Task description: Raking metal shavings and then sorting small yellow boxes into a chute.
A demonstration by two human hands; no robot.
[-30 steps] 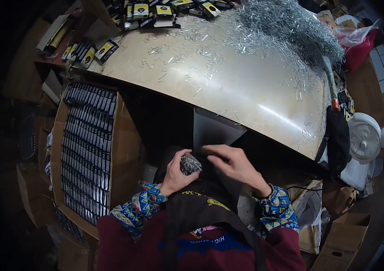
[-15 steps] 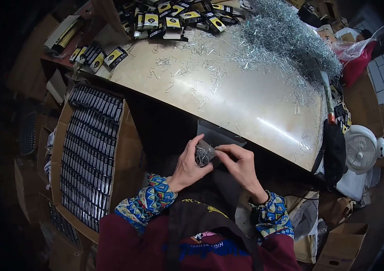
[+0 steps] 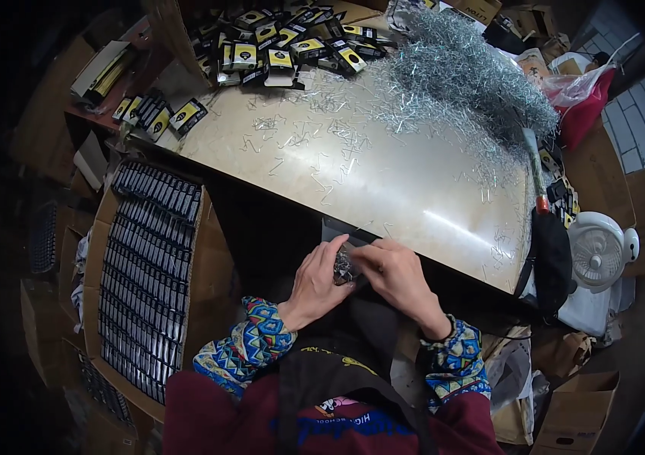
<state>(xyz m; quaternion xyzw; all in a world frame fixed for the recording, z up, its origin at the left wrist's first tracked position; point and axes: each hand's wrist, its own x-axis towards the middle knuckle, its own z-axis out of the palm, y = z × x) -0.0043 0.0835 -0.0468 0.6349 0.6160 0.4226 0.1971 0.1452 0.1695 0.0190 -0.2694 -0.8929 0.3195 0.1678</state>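
Observation:
My left hand (image 3: 313, 279) is wrapped round a small clear plastic bag (image 3: 343, 268) full of silvery bent wire pins, held upright in front of my apron just below the table edge. The right hand (image 3: 400, 279) is closed at the bag's upper right side, its thumb and fingertips bunched together and slightly blurred. Those fingers cover the bag's mouth, so its edge is hidden. On the tabletop (image 3: 284, 171) beyond, loose pins lie scattered, and a tall heap of wire pins (image 3: 467, 76) rises at the far right.
Many black and yellow small boxes (image 3: 277, 59) are piled at the back. To my left, a large carton (image 3: 197, 265) holds rows of dark packs. A white fan (image 3: 597, 254) stands at the right, beside a black cloth (image 3: 552, 258). An open carton (image 3: 577, 409) sits lower right.
My right hand has moved in over the bag's mouth, its fingers more curled. The clear plastic that stood up between the hands is now mostly covered. The view has shifted slightly.

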